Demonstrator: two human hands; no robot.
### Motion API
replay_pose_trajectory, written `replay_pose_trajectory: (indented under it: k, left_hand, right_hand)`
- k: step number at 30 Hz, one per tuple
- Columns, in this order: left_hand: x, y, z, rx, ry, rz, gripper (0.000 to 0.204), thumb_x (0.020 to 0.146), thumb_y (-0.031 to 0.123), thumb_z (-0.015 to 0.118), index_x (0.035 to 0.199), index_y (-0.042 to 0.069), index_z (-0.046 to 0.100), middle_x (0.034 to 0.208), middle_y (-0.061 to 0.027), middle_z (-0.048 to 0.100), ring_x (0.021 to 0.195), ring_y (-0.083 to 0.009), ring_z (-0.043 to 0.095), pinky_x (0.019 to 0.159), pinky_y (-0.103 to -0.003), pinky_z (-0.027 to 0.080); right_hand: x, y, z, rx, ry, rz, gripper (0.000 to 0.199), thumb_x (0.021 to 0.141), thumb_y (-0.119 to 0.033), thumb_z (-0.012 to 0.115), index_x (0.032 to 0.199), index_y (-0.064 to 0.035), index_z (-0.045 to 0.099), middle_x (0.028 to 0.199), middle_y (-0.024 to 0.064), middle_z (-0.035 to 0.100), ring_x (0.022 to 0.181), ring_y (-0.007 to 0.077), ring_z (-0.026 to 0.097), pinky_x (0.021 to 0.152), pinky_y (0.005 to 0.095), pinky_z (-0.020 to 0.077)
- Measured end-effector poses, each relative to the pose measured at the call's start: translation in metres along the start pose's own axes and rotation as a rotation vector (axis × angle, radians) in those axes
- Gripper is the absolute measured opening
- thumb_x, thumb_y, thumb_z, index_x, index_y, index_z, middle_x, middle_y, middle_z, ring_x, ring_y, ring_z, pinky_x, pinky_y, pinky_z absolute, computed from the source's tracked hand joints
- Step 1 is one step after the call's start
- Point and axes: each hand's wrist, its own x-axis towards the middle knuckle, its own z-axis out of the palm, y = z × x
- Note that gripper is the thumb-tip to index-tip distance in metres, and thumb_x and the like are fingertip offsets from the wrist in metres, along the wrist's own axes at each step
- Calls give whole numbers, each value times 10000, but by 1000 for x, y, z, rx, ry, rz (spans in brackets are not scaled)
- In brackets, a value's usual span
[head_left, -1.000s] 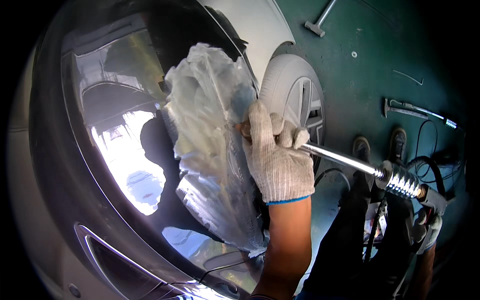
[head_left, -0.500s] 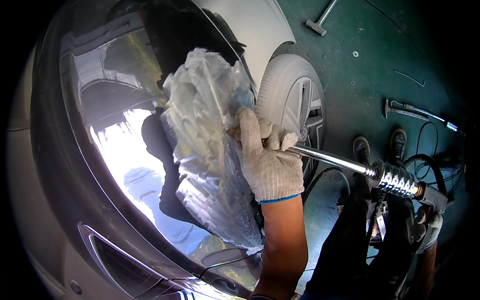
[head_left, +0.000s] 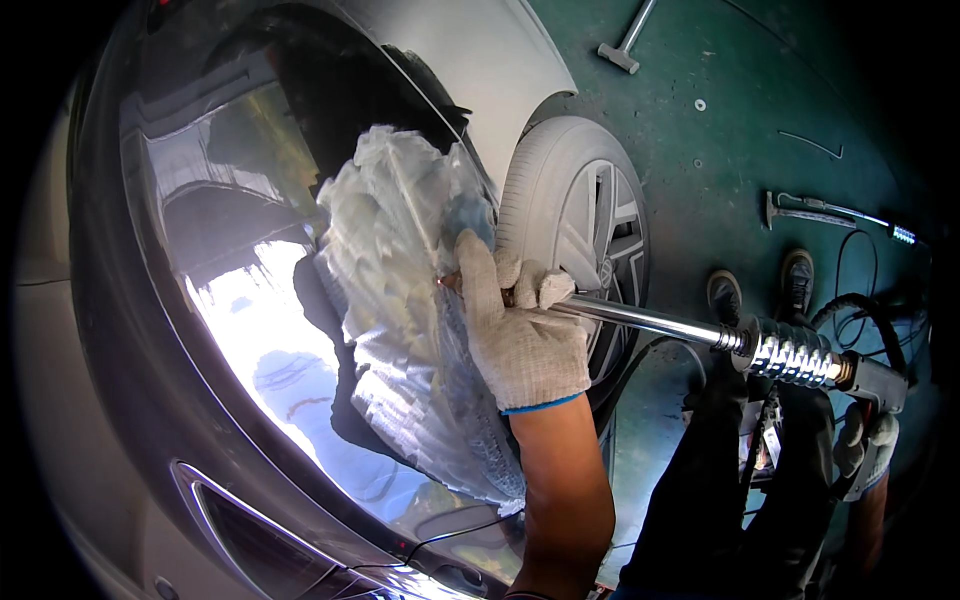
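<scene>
We look down along the side of a glossy dark car (head_left: pixel 200 330) parked on a green floor (head_left: pixel 740 150). On the panel beside the wheel (head_left: pixel 590 230) lies a broad sanded patch (head_left: pixel 400 300), pale grey-white and ridged.

Our left hand (head_left: pixel 520 330), in a white knit glove with a blue cuff, presses against the right edge of that patch; its fingers (head_left: pixel 480 270) curl round the front end of a polished steel rod (head_left: pixel 640 320), so the hand is closed on the tool where it meets the panel. The rod runs to the right, away from the car, into a ribbed chrome collar (head_left: pixel 790 355) and a dark handle (head_left: pixel 875 380).

Our right hand (head_left: pixel 865 450), also gloved in white, sits at the far right just below that handle; we cannot tell whether it grips the handle or only rests by it. Dark trousers (head_left: pixel 720 480) and two shoes (head_left: pixel 760 290) appear below the rod.

On the floor lie a hammer (head_left: pixel 625 45) near the top edge, a second long hand tool (head_left: pixel 820 212) to the right, and a black cable (head_left: pixel 850 270).
</scene>
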Motion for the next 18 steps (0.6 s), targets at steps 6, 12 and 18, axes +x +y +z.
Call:
replay_pose_trajectory:
  k: [6,12,18]
  left_hand:
    - [-22,-35,5,-1,-160,58,237,989,252,565,826,114,464,741,8,414,598,-115,348,534,-294,371]
    - [-94,-155,7,116,96,-212,204,919,140,662,1065,3,621,835,-67,604,735,-147,602,809,-342,540]
    - [-38,-91,-14,24,-207,-238,260,973,267,548,838,60,627,716,-42,588,645,-161,577,836,-430,531]
  right_hand:
    - [-4,7,-3,-108,187,-145,389,730,-211,590,976,90,587,644,208,636,468,295,619,437,345,535]
    - [2,11,-7,-119,99,-155,395,748,-200,577,988,115,581,646,233,631,484,320,629,442,366,543]
    - [3,5,29,-22,15,-50,392,672,-166,644,887,158,590,666,247,641,490,296,614,477,356,543]
